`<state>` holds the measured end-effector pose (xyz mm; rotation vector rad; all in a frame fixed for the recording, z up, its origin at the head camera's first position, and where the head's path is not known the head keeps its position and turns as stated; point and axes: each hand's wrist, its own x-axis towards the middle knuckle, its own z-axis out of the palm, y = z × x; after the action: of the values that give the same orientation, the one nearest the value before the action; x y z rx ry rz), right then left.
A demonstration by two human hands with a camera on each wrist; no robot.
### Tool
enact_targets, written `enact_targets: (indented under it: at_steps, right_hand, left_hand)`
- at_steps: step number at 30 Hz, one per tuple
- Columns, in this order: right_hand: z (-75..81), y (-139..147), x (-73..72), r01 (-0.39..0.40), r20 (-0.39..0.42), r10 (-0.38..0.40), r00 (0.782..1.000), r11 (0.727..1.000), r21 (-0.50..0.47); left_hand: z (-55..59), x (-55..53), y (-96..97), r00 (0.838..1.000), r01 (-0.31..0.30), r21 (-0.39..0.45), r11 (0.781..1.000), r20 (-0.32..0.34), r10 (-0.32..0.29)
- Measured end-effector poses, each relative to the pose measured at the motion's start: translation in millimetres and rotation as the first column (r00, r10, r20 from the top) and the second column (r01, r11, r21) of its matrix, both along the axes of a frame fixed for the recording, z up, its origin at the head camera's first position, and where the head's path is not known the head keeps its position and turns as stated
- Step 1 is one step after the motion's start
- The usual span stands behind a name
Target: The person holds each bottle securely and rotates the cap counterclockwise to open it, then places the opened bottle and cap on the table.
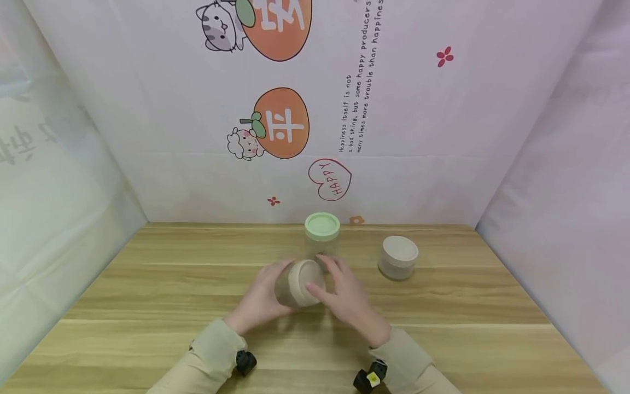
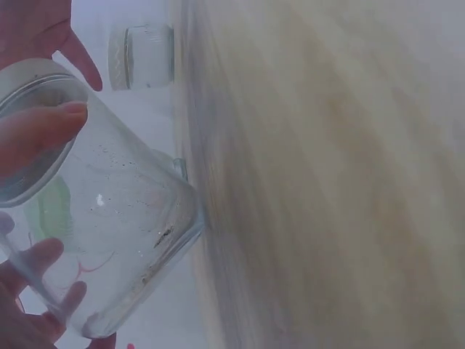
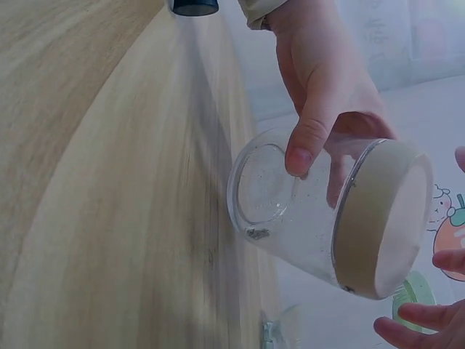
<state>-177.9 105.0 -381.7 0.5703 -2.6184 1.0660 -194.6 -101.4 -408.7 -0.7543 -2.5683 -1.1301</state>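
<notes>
My left hand [image 1: 261, 298] grips a clear jar [image 1: 284, 287] round its side, holding it tilted with its beige lid [image 1: 310, 282] turned towards my right hand [image 1: 348, 295]. In the right wrist view the left thumb [image 3: 309, 142] presses the wall of the jar [image 3: 305, 211], which has a dark speck near its base. My right hand's fingers are spread around the lid; in that view the fingertips [image 3: 429, 316] show apart from it. The left wrist view shows the jar [image 2: 123, 211] raised at a slant, its base edge near the tabletop.
Behind my hands stands a jar with a light green lid [image 1: 322, 225]. A shorter jar with a whitish lid [image 1: 400, 257] is to the right. The wood-grain table [image 1: 162, 284] meets a printed cloth backdrop [image 1: 403, 180], with pale cloth at both sides.
</notes>
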Motion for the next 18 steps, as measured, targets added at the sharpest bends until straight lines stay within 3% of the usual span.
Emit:
enact_targets:
  at_steps: [9,18]
  right_hand:
    - [2.2,-5,1.0,-0.050,0.070,0.049,0.996,0.999,0.007]
    - [-7.2,-6,-4.8,-0.097,0.056,0.098,0.994,0.995,-0.012]
  left_hand:
    - [-2.0,-2.4,-0.5,0.999,0.032,-0.009,0.999,0.009,-0.032]
    - [-6.7,-4.8,0.1,0.998,0.062,-0.045,0.997,-0.025,-0.063]
